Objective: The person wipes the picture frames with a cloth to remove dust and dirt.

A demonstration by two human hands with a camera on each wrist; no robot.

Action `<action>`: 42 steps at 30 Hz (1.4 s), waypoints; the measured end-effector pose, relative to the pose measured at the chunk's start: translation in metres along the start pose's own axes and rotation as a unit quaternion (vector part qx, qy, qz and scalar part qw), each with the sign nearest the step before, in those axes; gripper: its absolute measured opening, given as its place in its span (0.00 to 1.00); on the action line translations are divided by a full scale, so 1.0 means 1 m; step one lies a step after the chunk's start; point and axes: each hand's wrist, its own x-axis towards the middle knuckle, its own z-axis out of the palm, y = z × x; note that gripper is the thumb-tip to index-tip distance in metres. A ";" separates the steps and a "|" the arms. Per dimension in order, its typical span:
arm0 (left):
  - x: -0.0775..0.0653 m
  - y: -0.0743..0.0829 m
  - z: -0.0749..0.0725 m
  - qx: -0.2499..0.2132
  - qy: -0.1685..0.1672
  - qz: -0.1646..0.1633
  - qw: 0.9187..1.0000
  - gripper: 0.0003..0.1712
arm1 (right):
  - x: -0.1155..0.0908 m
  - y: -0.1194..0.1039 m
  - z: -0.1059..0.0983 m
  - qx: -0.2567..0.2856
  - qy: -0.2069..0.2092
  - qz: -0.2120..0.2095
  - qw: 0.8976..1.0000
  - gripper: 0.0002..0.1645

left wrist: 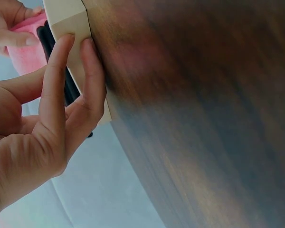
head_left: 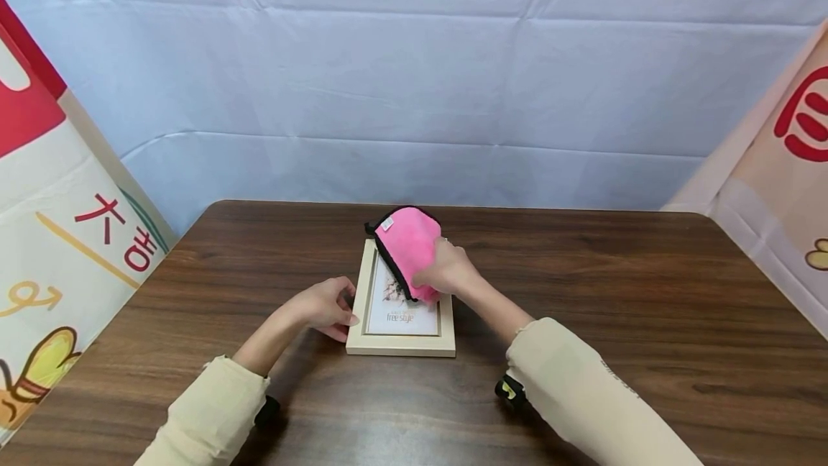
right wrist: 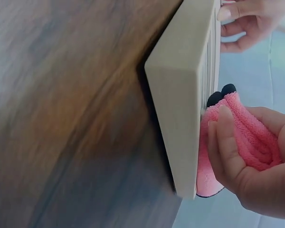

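Note:
A cream picture frame [head_left: 401, 345] lies on the table, with a printed picture inside. On its left edge rest the fingertips of my left hand [head_left: 328, 305]; in the left wrist view two nearly straight fingers [left wrist: 56, 85] press its side. My right hand [head_left: 446, 267] holds a pink cloth [head_left: 407, 232] with black edging and a white tag, over the frame's upper right part. The right wrist view shows the cloth [right wrist: 244, 137] bunched between fingers and palm, its lower part against the frame's face. It hides part of the picture.
The dark wooden table [head_left: 614, 293] stretches out on both sides of the frame. Behind it hangs a pale blue backdrop [head_left: 401, 78]. Printed sheets, the left one [head_left: 65, 236] and the right one [head_left: 785, 185], flank the table.

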 end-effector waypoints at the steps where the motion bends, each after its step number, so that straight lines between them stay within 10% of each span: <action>1: 0.000 0.000 0.000 -0.001 0.000 0.001 1.000 0.20 | 0.000 0.001 -0.002 0.007 -0.002 0.003 1.000 0.24; 18: 0.000 0.001 0.000 0.007 0.001 0.002 1.000 0.20 | -0.001 0.015 -0.036 0.076 -0.012 0.036 0.996 0.24; 42: 0.000 0.001 0.000 0.001 0.000 -0.003 1.000 0.21 | -0.001 -0.003 0.020 -0.050 0.008 -0.026 0.998 0.30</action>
